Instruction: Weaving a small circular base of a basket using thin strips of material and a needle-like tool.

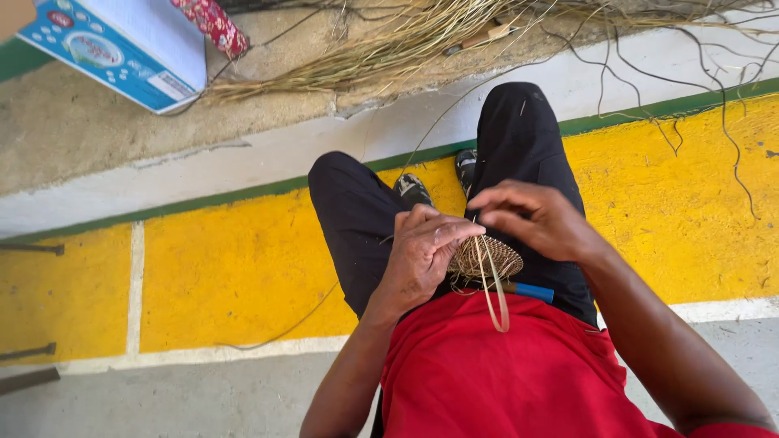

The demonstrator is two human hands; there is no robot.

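Fingers of the left hand [422, 255] pinched the rim of a small woven disc [487, 258] held over the lap, while the right hand [531, 217] curled above it, fingertips together on a thin strand [492, 292] that looped down over the red shirt [503, 381]. Judging by its size, the weave looked barely past its start, with a heap of dry fibres [389, 40] unused on the ground ahead. The left hand hid part of the disc; a blue-handled tool [531, 291] beneath it was hard to make out.

the left hand [422, 255] hides part of the woven disc [487, 258]; the cardboard box [122, 49] is cut off.
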